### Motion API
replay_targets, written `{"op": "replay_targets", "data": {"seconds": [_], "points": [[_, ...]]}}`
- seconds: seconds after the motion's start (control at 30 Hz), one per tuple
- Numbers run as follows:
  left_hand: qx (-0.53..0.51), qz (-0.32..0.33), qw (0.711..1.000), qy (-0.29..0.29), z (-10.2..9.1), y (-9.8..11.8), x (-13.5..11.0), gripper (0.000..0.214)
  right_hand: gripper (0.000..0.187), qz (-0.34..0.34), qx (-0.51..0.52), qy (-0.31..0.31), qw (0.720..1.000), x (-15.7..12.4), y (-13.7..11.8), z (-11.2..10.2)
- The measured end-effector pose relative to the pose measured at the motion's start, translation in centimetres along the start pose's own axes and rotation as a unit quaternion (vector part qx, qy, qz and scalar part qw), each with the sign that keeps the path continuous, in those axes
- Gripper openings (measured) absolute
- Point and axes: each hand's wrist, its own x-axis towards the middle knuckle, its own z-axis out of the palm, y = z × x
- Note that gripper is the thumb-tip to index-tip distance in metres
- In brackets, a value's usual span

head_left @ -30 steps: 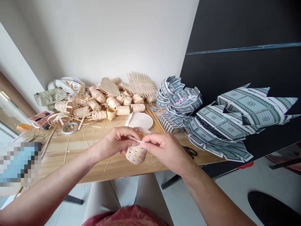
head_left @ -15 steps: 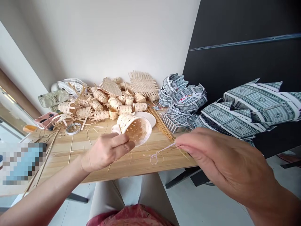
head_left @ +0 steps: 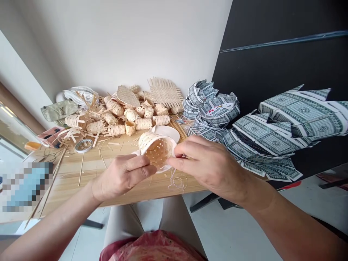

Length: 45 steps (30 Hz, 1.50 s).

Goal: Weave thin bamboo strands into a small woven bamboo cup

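My left hand (head_left: 122,175) grips a small woven bamboo basket (head_left: 156,149) from below, above the wooden table (head_left: 81,174), with its open end tilted toward me. My right hand (head_left: 209,166) comes in from the right, with its thumb and forefinger pinching the basket's rim. A pale thread (head_left: 177,183) hangs from under the basket in loose loops. Its upper end is hidden behind my fingers, so I cannot tell whether my right hand holds it.
A heap of woven bamboo pieces (head_left: 130,121) and a flat woven mat (head_left: 165,93) lie behind a white plate (head_left: 165,133). Bamboo strips, a tape roll (head_left: 83,145) and skewers lie about. Folded patterned paper shapes (head_left: 272,134) fill the right.
My right hand has come back from the right, where it held the thread out, to the basket's rim. The basket now sits lower, its opening turned more toward me.
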Motion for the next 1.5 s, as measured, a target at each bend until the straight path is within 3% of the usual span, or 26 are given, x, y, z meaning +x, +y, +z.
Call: {"op": "replay_targets", "data": {"seconds": [0.73,0.87,1.03,1.27,1.5], "points": [[0.009,0.002,1.000,-0.003,0.5,-0.2,-0.2,0.026,0.036,0.007,0.024,-0.013,1.000,-0.3,-0.1,0.5],[-0.120,-0.045,0.991,-0.039,0.8,-0.5,0.2,0.021,0.036,-0.006,0.065,-0.018,0.998,-0.3,0.6,0.8],[-0.290,-0.124,0.944,-0.097,1.0,-0.9,1.2,0.019,0.033,-0.002,0.178,-0.073,0.981,-0.1,1.9,0.8],[-0.384,-0.149,0.905,-0.110,1.2,-1.0,2.0,0.013,0.018,0.023,0.303,-0.093,0.948,-0.3,3.1,1.1],[-0.391,-0.141,0.904,-0.099,1.6,-0.5,2.0,0.014,0.016,0.019,0.360,-0.093,0.928,-0.4,3.3,1.7]]}}
